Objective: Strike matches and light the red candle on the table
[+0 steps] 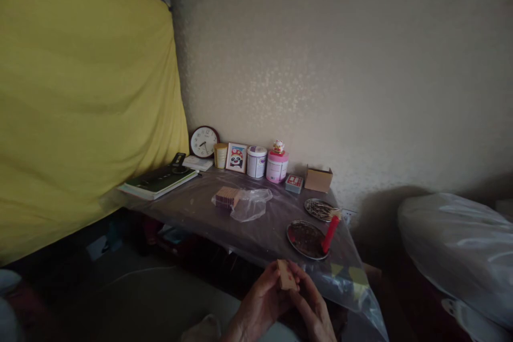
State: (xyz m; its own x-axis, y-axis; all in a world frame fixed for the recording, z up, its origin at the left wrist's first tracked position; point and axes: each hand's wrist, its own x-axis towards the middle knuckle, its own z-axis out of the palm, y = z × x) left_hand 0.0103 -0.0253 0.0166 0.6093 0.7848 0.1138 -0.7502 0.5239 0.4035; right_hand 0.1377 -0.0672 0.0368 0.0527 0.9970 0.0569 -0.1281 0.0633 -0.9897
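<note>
Just in front of the table's near edge, my left hand [260, 299] and my right hand [310, 299] come together around a small tan matchbox [286, 275]. Fingers of both hands are closed on it, and its broad face with small red marks is turned up. Beyond them on the table, a red candle [330, 234] stands slightly tilted at the right rim of a dark metal plate [292, 243]. A second metal plate [308, 210] behind it bears many thin sticks that look like matches. Further left lies a block of stacked small boxes [225, 197] by a clear plastic bag [250, 206].
Along the wall stand a round clock [204, 142], a yellow cup [220, 156], a framed panda picture [236, 158], two tins with a figurine [278, 146] on one, and an open cardboard box [318, 179]. A large book [158, 181] lies left. Clear plastic covers the table [192, 219].
</note>
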